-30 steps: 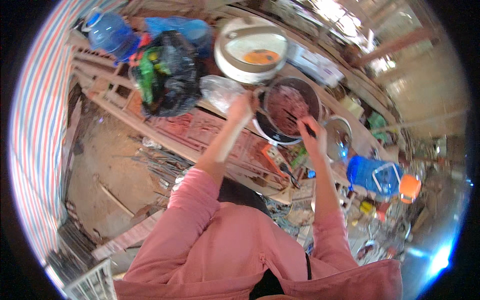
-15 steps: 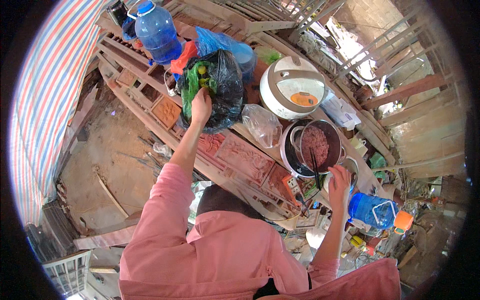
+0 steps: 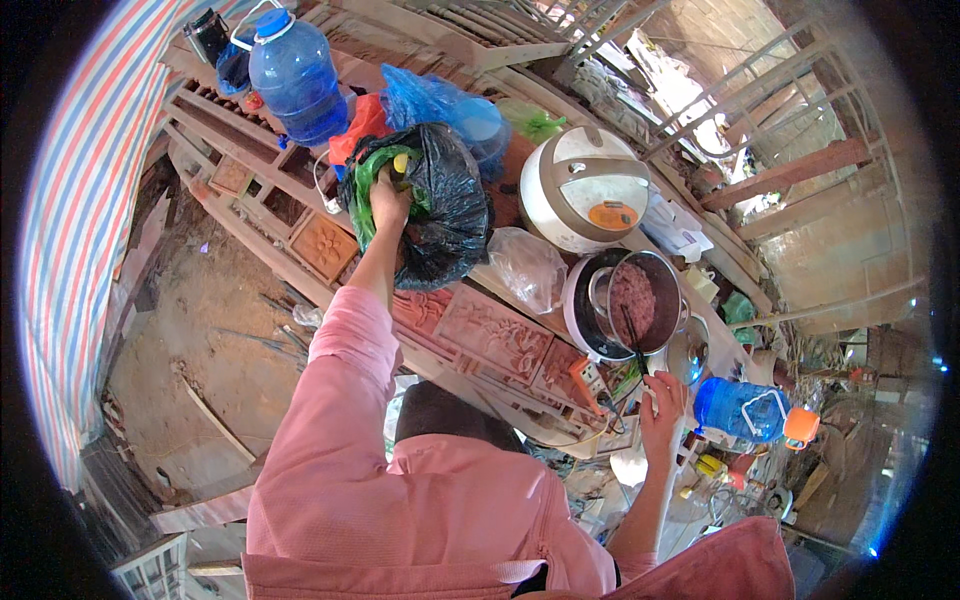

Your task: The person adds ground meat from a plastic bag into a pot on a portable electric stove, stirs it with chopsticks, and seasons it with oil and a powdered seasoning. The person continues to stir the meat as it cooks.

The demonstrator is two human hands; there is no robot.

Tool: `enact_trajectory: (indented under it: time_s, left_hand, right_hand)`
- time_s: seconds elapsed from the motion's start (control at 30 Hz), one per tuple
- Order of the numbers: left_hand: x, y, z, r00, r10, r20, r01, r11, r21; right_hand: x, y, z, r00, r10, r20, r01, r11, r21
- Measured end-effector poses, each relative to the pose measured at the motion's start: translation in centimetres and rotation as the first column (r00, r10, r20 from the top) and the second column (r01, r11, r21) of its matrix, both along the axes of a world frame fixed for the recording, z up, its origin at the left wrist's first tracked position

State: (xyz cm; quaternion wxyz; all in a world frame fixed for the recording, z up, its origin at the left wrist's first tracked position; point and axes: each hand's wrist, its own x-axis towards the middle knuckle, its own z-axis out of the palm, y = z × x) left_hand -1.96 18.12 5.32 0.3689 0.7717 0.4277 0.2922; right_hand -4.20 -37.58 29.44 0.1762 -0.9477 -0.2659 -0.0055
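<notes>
With left hand (image 3: 388, 203) in crinkled black bag (image 3: 452, 210) | cannot tell grip | with right hand (image 3: 661, 402) half-curled by slim, straight chopsticks (image 3: 634, 341) | cannot tell if clamped

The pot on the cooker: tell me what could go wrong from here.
The chopsticks jut over the pot's rim near the right hand; a bump might flip them out. The orange-and-white power strip lies close by the cooker; a spill could wet it. If the cooker is hot, the clear plastic bag beside it might melt.
</notes>
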Motion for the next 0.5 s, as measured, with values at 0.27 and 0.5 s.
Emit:
enact_trajectory:
  time_s: [0.27,0.5]
  left_hand:
    - [-5.4,-4.6,8.2,0.959,-0.055,0.277,0.071,0.997,-0.045]
    - [-10.5,-11.5,17.0,0.836,-0.333,0.436,0.376,0.927,-0.013]
  right_hand:
    - [0.0,5.7,0.3,0.993,0.096,0.064,-0.106,0.981,0.165]
    - [0.4,19.1,4.5,0.935,0.352,0.037,-0.343,0.874,0.344]
